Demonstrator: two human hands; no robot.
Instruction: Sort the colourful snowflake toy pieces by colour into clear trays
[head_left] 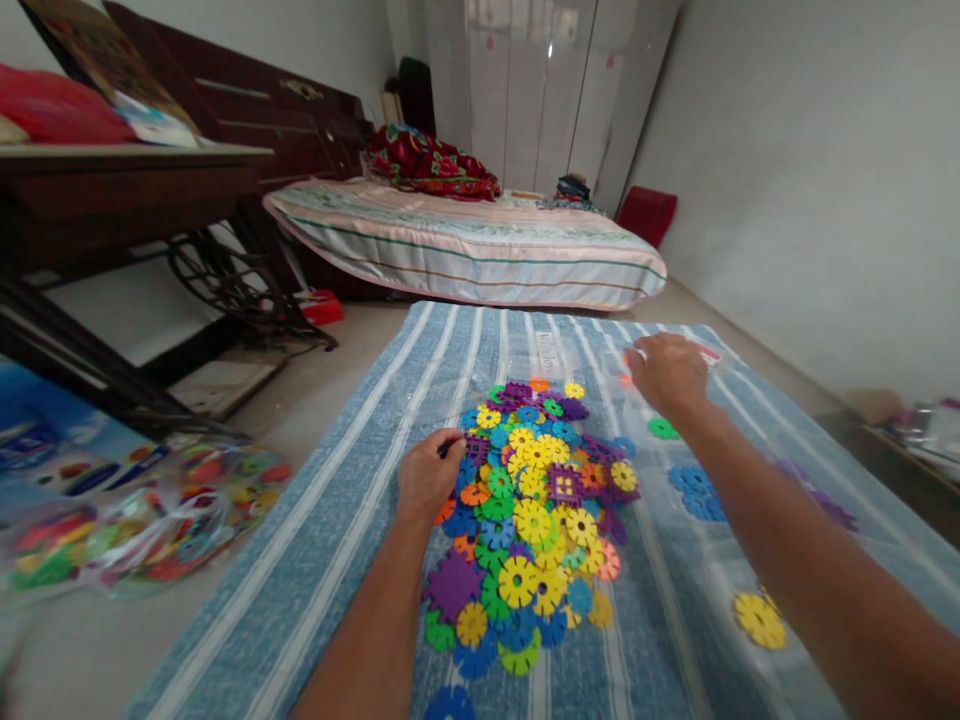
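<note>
seen in a bedroom, leaning over a blue cloth with broad white stripes (352,475), pinching a small dark plastic piece (448,446) between thumb and fingers of the left hand (427,478), just beside the left edge of a heap of flat, notched plastic discs and squares (532,520) in yellow, green, blue, orange and purple, piled down the middle of the cloth. reaching farther out with the right hand (670,375), bent low near the far right corner, thumb and fingers drawn in beside a small orange plastic piece (627,380); impossible to tell whether gripped or only near. scattered right of the heap, about the right forearm: a green notched disc (663,429), a cluster of blue notched discs (696,493) and a yellow notched disc (759,620). on the floor at left, a clear plastic bag of multicoloured pieces (169,525); beyond, a bed with a pale striped sheet (465,245), topped by a red floral blanket (435,165).
</note>
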